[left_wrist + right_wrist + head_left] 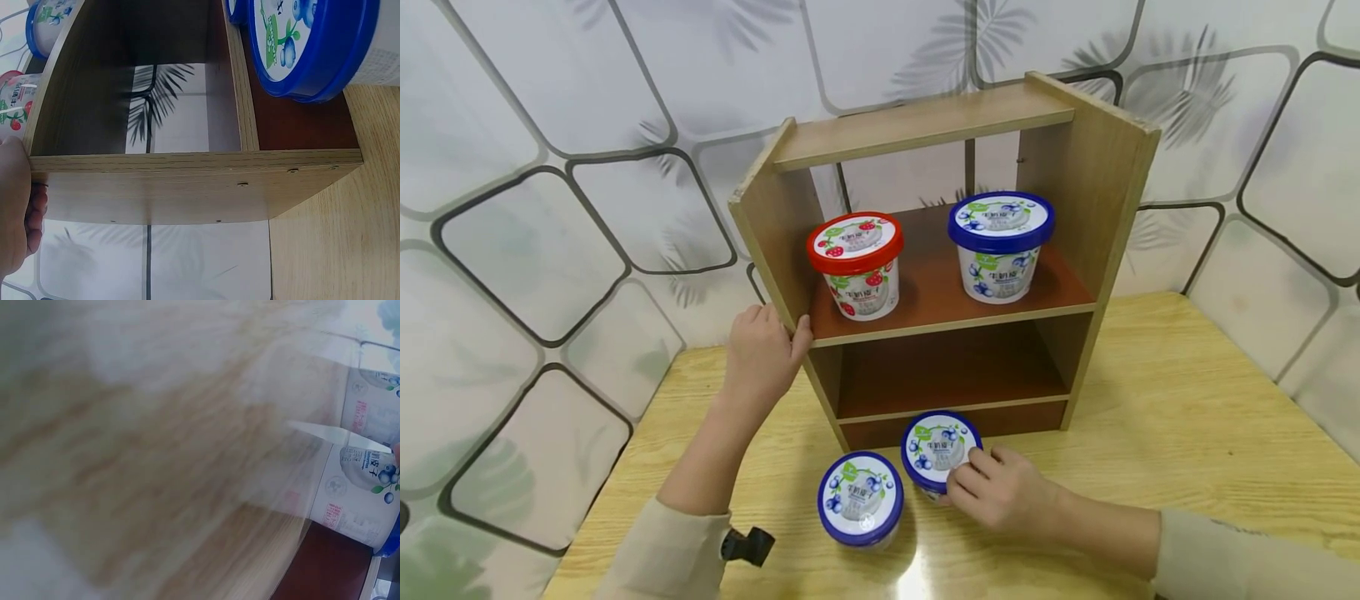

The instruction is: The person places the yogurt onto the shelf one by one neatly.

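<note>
My left hand (766, 354) grips the front edge of the left side panel of a small wooden shelf unit (1123, 158), thumb in front at the middle shelf. In the left wrist view its fingers (36, 215) curl round the panel's outer side. At the unit's foot stands a blueberry yogurt tub (936, 442) with a blue lid; my right hand (1003, 492) holds it at the lid's right rim with bent fingers. Just left and nearer stands a second blue-lidded tub (859, 496). The right wrist view catches the held tub's printed side (356, 500) at its edge.
On the middle shelf stand a red-lidded strawberry tub (857, 250) at left and a blue-lidded tub (1000, 242) at right. Below is a low compartment (951, 371). The unit stands on a wood-grain table (1195, 400) before a patterned wall (715, 50).
</note>
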The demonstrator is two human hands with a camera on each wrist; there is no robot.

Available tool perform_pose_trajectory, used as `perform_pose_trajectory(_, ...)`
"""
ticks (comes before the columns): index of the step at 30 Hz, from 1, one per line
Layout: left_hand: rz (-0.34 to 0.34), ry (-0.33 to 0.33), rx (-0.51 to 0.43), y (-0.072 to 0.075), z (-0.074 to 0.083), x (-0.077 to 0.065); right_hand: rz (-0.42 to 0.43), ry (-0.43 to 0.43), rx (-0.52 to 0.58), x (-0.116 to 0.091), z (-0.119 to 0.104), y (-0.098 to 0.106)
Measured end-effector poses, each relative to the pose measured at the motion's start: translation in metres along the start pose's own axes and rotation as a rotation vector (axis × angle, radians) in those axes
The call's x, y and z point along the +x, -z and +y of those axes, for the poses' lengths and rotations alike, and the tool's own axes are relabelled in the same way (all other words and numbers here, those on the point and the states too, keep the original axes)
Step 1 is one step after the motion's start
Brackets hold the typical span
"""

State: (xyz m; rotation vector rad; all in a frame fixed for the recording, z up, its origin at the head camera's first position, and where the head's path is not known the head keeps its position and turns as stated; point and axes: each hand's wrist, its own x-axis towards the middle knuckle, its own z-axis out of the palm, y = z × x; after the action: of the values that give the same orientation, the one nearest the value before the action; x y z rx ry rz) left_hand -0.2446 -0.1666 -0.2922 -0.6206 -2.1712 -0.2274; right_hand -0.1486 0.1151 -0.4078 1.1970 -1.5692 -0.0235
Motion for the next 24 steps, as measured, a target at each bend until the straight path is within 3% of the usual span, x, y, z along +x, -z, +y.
perform_pose_trajectory(8,0.009,-0.002,0.001,-0.001,0.000,0.000,0.056,0.089,0.007,-0.005,0.004,-0.003)
perform_pose_trajectory(18,-0.008,0.003,-0.003,0.002,0.002,0.001,0.139,0.125,0.033,-0.006,0.014,-0.002)
perform_pose_trajectory(24,0.017,-0.012,0.002,0.001,0.000,0.001,0.172,0.134,0.040,0.000,0.019,0.000)
